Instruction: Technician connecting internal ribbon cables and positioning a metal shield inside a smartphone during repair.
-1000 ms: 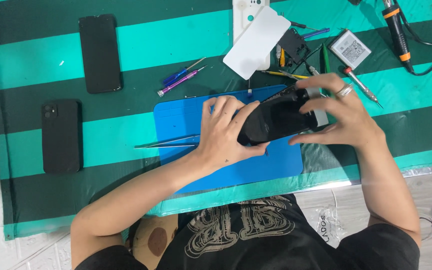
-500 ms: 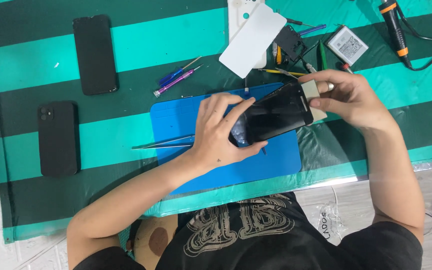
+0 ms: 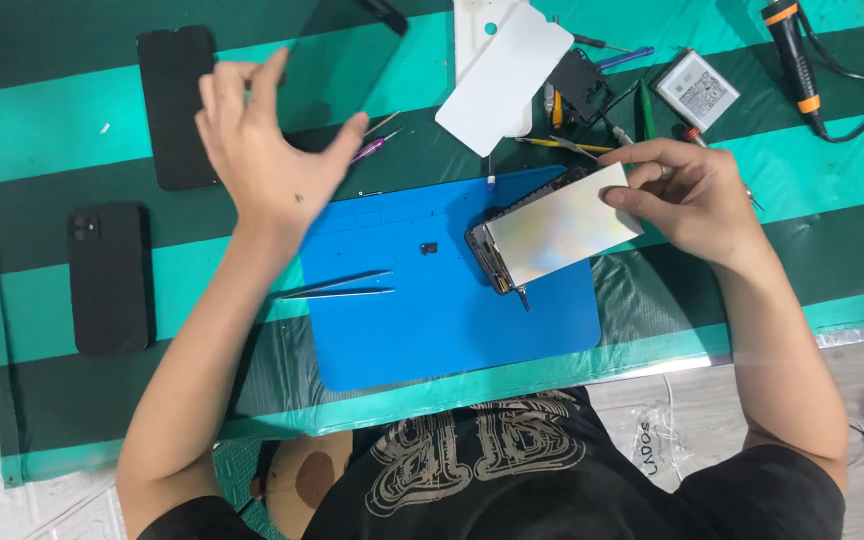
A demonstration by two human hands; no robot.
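left hand [image 3: 262, 150] is up over the green striped cloth [image 3: 52, 150], pinching a thin dark glass panel [image 3: 337, 60]; right hand [image 3: 687, 195] grips the opened phone with shiny pale backing [image 3: 552, 225], sitting on the blue rubber mat [image 3: 432, 320]; metal tweezers [image 3: 337, 288] lie beside

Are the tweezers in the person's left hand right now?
No, the tweezers lie on the blue mat, while the left hand is raised above them.

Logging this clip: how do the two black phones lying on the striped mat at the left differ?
The upper phone lies farther from the person, partly behind the raised left hand; the lower phone lies nearer and uncovered. The lower phone shows a camera cluster at its corner; the upper phone looks plain. Both are black, flat and untouched.
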